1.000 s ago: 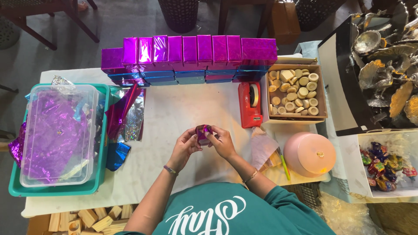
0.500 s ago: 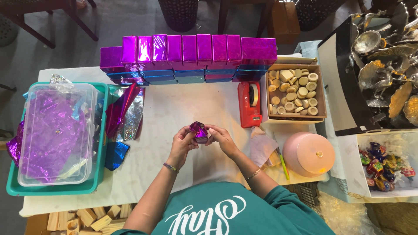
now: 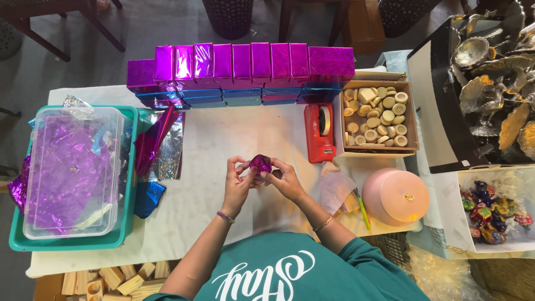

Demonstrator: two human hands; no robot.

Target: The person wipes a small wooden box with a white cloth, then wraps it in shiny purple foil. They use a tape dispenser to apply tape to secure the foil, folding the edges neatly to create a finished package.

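Over the middle of the white table I hold a small piece wrapped in shiny purple foil [image 3: 260, 164]. My left hand [image 3: 238, 184] pinches its left side and my right hand [image 3: 285, 179] pinches its right side, fingers curled around the foil. The piece is lifted a little above the table [image 3: 223, 139]. What lies under the foil is hidden.
A row of purple and blue foil-wrapped boxes [image 3: 239, 69] lines the far edge. A red tape dispenser [image 3: 319, 132] and a wooden tray of round wooden pieces [image 3: 378, 116] sit right. A clear tub of foil [image 3: 69, 170] sits left. A pink lidded dish [image 3: 395, 196] is near right.
Both hands have turned and shifted the purple foil piece slightly between the fingers, staying at the same spot over the table.
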